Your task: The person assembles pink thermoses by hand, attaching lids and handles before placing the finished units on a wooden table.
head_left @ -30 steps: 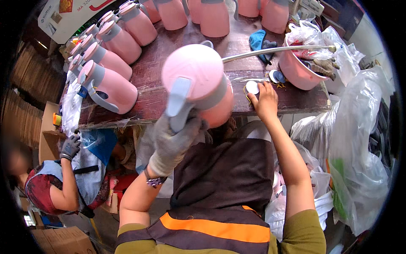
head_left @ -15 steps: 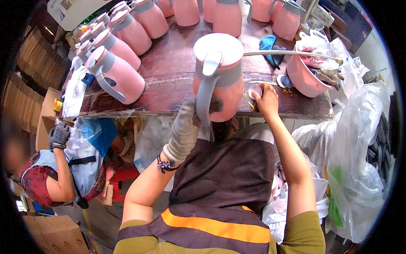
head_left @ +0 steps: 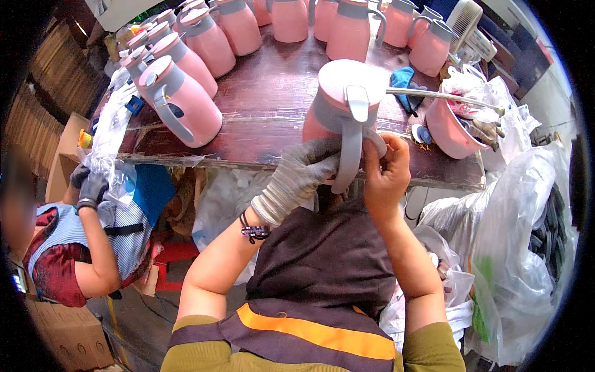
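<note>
A pink and grey pitcher (head_left: 316, 121) with a pale pink lid stands near the table's front edge, its grey handle facing me. My left hand (head_left: 304, 170), in a striped grey knitted glove, is closed on it, the fingers going in behind the handle. My bare right hand (head_left: 387, 177) is at the other side of the handle, pinching a round pale tag (head_left: 376, 144) between thumb and fingers. The tag's string cannot be made out here. To the right on the table lie a few round tags (head_left: 421, 134) with yellow strings.
Several more pink pitchers (head_left: 189, 111) stand along the table's left and back. At right are a pink bowl (head_left: 443, 127) stuffed with plastic and cloth, a blue cloth (head_left: 403, 80) and clear plastic bags (head_left: 508, 248). A co-worker in grey gloves (head_left: 93, 189) sits at left.
My right hand has come from the table toward the pitcher's handle, bringing the round tag. The pitcher has turned slightly, and my left hand has shifted around the handle. My view has shifted a little.
</note>
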Demonstrator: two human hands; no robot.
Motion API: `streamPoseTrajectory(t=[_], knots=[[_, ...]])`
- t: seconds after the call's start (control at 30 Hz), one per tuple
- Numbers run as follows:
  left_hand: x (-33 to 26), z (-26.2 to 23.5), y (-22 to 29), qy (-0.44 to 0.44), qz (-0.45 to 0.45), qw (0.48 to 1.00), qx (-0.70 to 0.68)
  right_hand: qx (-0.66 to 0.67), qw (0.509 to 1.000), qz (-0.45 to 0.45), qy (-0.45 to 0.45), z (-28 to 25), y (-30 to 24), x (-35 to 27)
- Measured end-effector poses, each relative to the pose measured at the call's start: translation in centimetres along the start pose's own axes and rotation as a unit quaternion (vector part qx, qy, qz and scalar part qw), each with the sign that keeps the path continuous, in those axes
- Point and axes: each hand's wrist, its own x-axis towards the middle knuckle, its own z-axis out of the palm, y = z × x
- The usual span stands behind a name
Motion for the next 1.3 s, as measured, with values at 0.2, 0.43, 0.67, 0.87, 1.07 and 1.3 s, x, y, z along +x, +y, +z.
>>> streamPoseTrajectory(t=[0.2,0.43,0.67,0.87,1.07,1.3], knots=[[0.3,-0.1,0.6,0.024,0.048,0.987,0.150,0.185,0.970,0.148,0.061,0.6,0.5,-0.7],[-0.5,0.0,1.8,-0.128,0.135,0.834,-0.519,0.522,0.826,0.209,0.023,-2.0,-1.0,0.0],[-1.0,-0.4,2.7,0.008,0.131,0.988,-0.077,0.385,0.909,0.158,-0.008,-1.9,-5.2,0.7],[-0.1,-0.2,2.3,-0.002,0.273,0.959,0.077,0.115,0.987,0.079,-0.075,-2.8,-5.8,1.4],[-0.5,0.8,3.7,0.053,0.190,0.968,0.157,0.114,0.989,0.083,-0.052,-0.3,-6.2,3.1],[0.8,1.3,1.8,0.105,0.183,0.967,-0.143,0.201,0.909,0.245,-0.272,0.0,-2.5,-1.5]])
